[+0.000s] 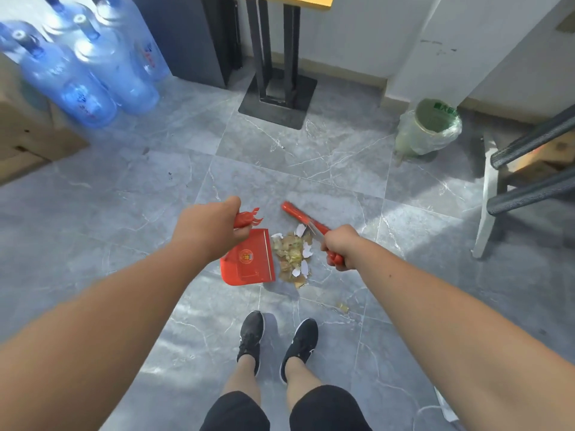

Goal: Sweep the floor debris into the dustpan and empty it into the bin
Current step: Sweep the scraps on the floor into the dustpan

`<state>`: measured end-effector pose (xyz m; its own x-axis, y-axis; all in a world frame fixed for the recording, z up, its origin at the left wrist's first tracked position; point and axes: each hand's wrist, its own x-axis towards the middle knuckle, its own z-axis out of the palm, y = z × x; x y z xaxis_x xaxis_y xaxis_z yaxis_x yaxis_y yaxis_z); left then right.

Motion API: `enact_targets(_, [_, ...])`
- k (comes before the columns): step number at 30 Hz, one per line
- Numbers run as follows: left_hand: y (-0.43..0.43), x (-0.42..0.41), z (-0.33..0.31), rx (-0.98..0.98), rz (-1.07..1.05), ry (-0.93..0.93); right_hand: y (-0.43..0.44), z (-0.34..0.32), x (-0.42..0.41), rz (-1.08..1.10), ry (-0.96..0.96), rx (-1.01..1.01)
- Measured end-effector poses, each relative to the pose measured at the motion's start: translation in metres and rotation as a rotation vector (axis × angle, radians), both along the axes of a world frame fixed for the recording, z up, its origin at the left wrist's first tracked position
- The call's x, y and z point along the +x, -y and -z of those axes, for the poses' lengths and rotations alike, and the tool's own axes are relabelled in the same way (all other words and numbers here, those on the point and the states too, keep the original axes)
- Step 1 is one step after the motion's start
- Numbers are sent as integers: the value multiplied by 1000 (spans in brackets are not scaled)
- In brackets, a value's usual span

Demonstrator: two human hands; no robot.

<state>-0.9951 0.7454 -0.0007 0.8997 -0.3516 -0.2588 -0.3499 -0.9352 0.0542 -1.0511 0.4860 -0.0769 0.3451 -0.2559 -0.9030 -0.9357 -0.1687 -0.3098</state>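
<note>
Dustpan (249,259): we see a round yellow emblem, too small to read.
Bin liner (431,129): we make out green print, unreadable.
Water bottles (84,73): we find blurred labels, illegible.

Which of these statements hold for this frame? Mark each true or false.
1. The left hand holds the red plastic dustpan by its handle. True.
2. The pile of eggshells and peelings already lies inside the dustpan. False: it lies on the grey tiled floor beside the pan's open edge.
3. The right hand grips the red hand brush. True.
4. The bag-lined bin stands between the black shoes. False: it stands ahead to the right, by the wall.
</note>
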Motion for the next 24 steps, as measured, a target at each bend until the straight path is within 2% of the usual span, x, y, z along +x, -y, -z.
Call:
enact_targets(11, [-34, -33, 20, 12, -66, -9, -12, 0, -36, -72, -38, -26])
enact_targets(24, [-87, -13, 40, 80, 19, -52, -32, -10, -35, -52, -45, -70])
